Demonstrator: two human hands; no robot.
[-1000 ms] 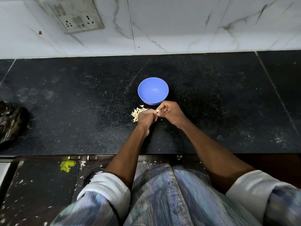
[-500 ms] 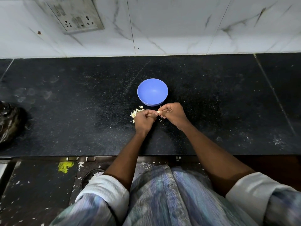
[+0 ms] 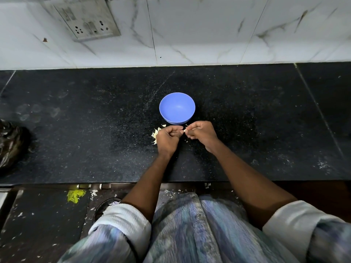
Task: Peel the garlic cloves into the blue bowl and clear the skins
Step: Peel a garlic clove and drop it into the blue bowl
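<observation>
My right hand [image 3: 202,132] has its grip closed tight around a garlic clove [image 3: 184,131], thumb and curled fingers pinching it so only a pale tip shows. That tip points toward my left hand [image 3: 167,137]; how the clove's long axis lies I cannot tell, since most of it is hidden in my grip. My left hand has its fingers curled in too, their tips right at the clove, though whether they pinch clove or skin I cannot tell.

The blue bowl [image 3: 177,108] stands upright just beyond both grips, its near wall almost touching my knuckles, mouth facing up. A small heap of garlic skins [image 3: 156,133] lies on the tabletop [image 3: 95,133] just outside my left grip, partly under that hand.

Bare dark tabletop runs wide to either side of my grips. Its front edge lies back under my forearms; the tiled wall [image 3: 209,35] rises well beyond the bowl. A dark plastic bag [image 3: 11,143] sits far out past my left grip.
</observation>
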